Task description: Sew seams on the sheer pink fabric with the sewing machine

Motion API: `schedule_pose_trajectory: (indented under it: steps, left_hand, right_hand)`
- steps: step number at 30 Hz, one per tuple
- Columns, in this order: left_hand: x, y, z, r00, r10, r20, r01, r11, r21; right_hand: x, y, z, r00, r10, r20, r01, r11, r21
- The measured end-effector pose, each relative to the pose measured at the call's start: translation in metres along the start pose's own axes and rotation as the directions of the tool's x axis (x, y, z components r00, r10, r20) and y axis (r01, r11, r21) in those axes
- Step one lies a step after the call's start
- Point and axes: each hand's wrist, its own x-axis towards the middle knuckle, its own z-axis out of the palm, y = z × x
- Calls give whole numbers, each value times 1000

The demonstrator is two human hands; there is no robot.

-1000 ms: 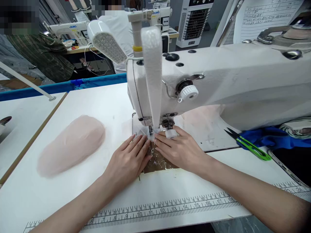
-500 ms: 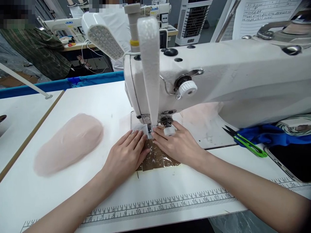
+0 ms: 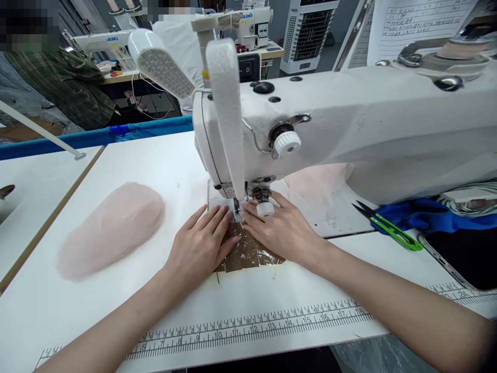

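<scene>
My left hand (image 3: pixel 200 241) lies flat on the work surface just left of the presser foot (image 3: pixel 237 206), fingers stretched toward it. On the other side, my right hand (image 3: pixel 285 228) rests flat, its fingertips close to the needle area and partly behind a white knob (image 3: pixel 265 209). Brown tape (image 3: pixel 248 251) with a shiny clear covering shows between the two hands. What lies under my fingertips is too small to make out. The white sewing machine (image 3: pixel 330 114) stands over them. Sheer pale pink fabric (image 3: pixel 322 181) lies beneath its arm.
A sheer pale pink fabric piece (image 3: pixel 112 228) lies on the left. Green thread snips (image 3: pixel 392 229), blue cloth (image 3: pixel 430 216) and a phone (image 3: pixel 462 256) are at right. A printed ruler (image 3: pixel 248 331) runs along the front edge. A person in a plaid sleeve (image 3: pixel 66 83) is beyond.
The camera view has shifted slightly, so the machine head appears a little farther left. Both hands stay flat beside the presser foot, with hardly any visible movement.
</scene>
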Motion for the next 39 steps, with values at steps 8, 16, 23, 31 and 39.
schedule_pose_trajectory:
  steps: [8,16,23,31,39]
  left_hand:
    - [3,-4,2,996,-71,50,73,997,-35]
    - [2,-7,2,980,-169,103,175,984,-47]
    - [-2,18,-32,935,351,-57,-351,888,-297]
    - [-8,-4,-28,953,-265,144,287,943,-168]
    - [-2,5,-22,870,-404,282,491,665,-563]
  right_hand:
    - [-1,3,1,994,15,-113,-14,1000,9]
    - [-5,3,-4,989,43,-139,-35,998,57]
    - [-3,-9,-11,995,-89,-41,98,910,403]
    - [-6,-6,-16,999,-21,-49,49,724,688]
    - [-1,-20,-25,904,322,280,-415,509,754]
